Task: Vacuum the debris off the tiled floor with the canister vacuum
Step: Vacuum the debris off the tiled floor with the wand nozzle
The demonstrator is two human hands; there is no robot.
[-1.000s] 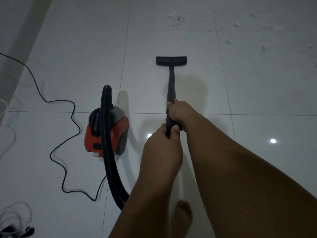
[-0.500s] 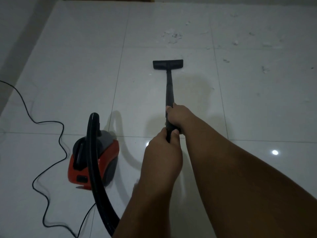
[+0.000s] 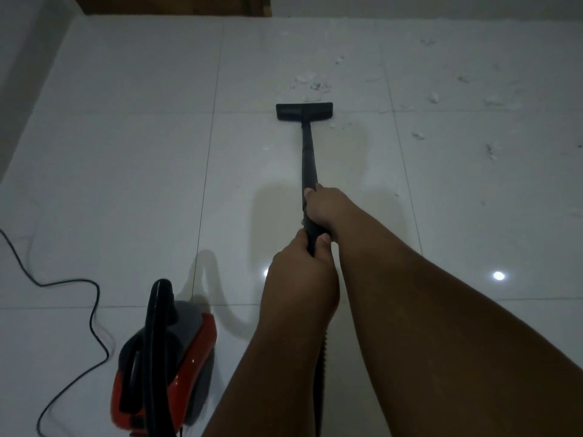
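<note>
Right hand (image 3: 321, 206) and left hand (image 3: 299, 279) both clamp the wand (image 3: 307, 152), centre frame. Nozzle (image 3: 304, 111) sits on the tile (image 3: 142, 152), debris (image 3: 310, 85) just beyond, upper centre. Best pushed forward slowly, head flat, so scraps don't scatter.

A pale tiled floor (image 3: 126, 152) with thin grout lines fills the dim room. A light wall (image 3: 28, 74) rises at ten o'clock, brown woodwork (image 3: 170, 4) stands at eleven, and a lamp reflection (image 3: 498, 275) glints at three.

Debris (image 3: 310, 85) just beyond nozzle (image 3: 304, 111)
</note>
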